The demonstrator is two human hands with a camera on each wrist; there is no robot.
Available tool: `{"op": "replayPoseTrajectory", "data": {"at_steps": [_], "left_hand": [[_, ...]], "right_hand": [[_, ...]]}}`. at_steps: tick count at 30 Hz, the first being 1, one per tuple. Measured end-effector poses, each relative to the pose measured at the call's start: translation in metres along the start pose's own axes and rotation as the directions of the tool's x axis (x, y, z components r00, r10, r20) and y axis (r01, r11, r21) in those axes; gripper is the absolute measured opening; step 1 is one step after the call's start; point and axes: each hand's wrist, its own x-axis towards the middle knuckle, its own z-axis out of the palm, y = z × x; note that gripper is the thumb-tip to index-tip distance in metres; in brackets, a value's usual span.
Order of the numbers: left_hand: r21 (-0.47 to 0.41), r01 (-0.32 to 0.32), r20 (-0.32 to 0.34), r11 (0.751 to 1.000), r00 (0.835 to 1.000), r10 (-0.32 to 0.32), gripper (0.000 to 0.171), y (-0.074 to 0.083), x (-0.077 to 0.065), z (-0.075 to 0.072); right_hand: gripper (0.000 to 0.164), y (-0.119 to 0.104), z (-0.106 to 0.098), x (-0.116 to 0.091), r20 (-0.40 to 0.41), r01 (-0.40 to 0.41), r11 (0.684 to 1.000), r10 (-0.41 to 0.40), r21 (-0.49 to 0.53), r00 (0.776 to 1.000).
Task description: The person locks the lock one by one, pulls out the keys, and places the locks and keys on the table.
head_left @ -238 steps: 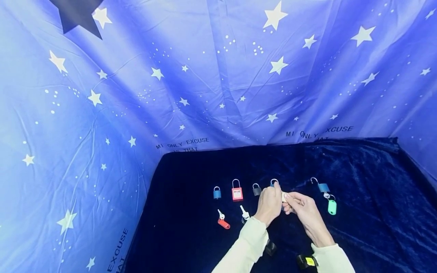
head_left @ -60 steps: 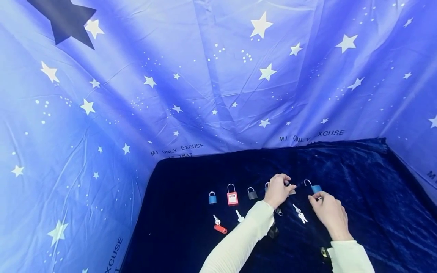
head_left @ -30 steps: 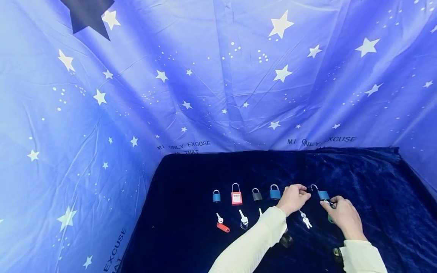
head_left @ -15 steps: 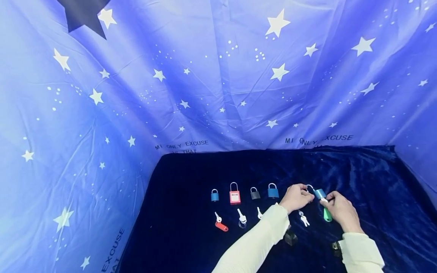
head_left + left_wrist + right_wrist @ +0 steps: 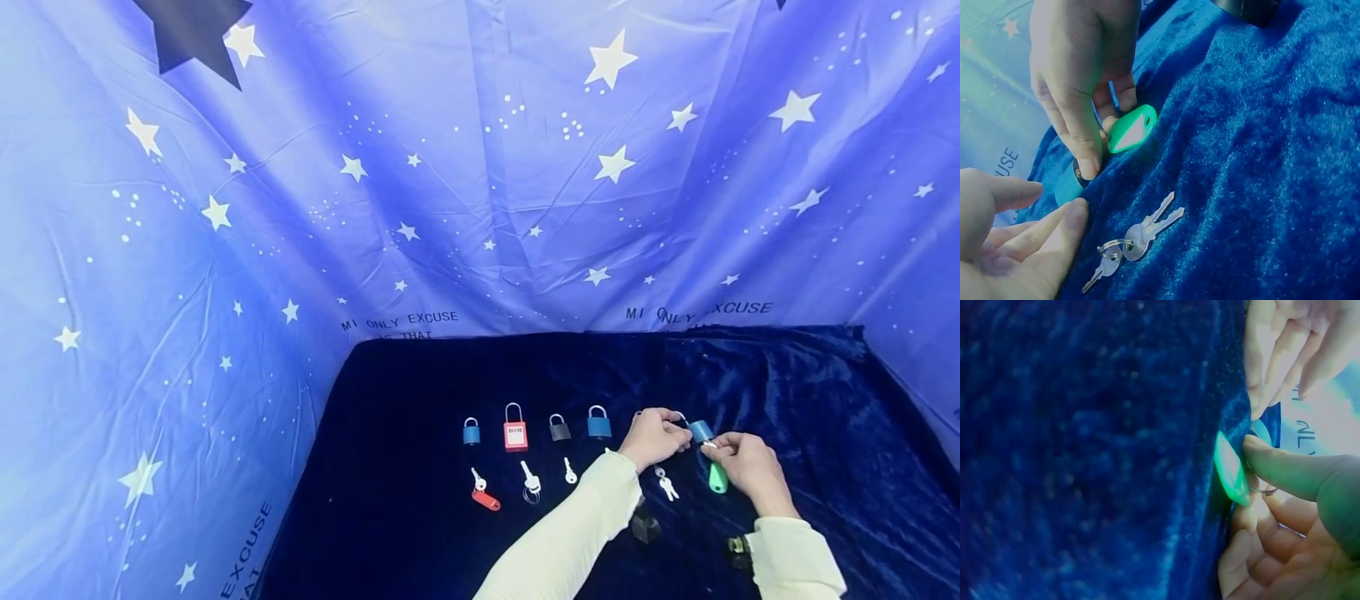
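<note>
A blue padlock [image 5: 701, 431] with its shackle swung out lies tilted between the two hands. My right hand [image 5: 750, 468] pinches the key at the padlock's lower end between thumb and fingers, which mostly cover it. From its ring hangs a green key tag [image 5: 1230, 469], below the fingers. My left hand [image 5: 652, 435] is at the shackle side. In the left wrist view its fairly straight fingertips [image 5: 1075, 215] touch the padlock, thumb held apart. Loose silver keys on a ring [image 5: 1138, 240] lie on the cloth below the left hand.
Left of the hands stand a small blue padlock [image 5: 471, 432], a red padlock [image 5: 515, 436], a dark padlock [image 5: 559, 428] and a larger blue padlock [image 5: 598, 423]. Before them lie keys with a red tag [image 5: 486, 499] and other keys [image 5: 531, 479]. A starry curtain [image 5: 450, 167] rises behind.
Earlier both hands worked together on a small pale thing. They have since moved apart and rightward to the blue padlock. In the last second the padlock has tilted and the green tag has come into view.
</note>
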Motion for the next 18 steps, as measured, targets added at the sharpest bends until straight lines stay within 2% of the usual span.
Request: {"op": "replayPoseTrajectory", "data": {"at_steps": [9, 15, 18], "left_hand": [[-0.088, -0.002, -0.022, 0.996, 1.0, 0.0, 0.02, -0.001, 0.005, 0.003], [-0.179, -0.004, -0.036, 0.984, 0.999, -0.002, 0.021, -0.002, 0.004, 0.004], [-0.217, 0.006, -0.063, 0.976, 0.998, -0.021, 0.025, -0.003, 0.003, 0.004]], "right_hand": [[0.035, -0.003, 0.0, -0.003, -0.026, -0.045, 0.995, 0.047, 0.093, 0.999], [0.042, -0.005, 0.006, -0.008, -0.018, -0.136, 0.966, 0.144, 0.222, 0.989], [0.044, -0.007, 0.009, -0.011, -0.02, -0.151, 0.955, 0.161, 0.257, 0.987]]}}
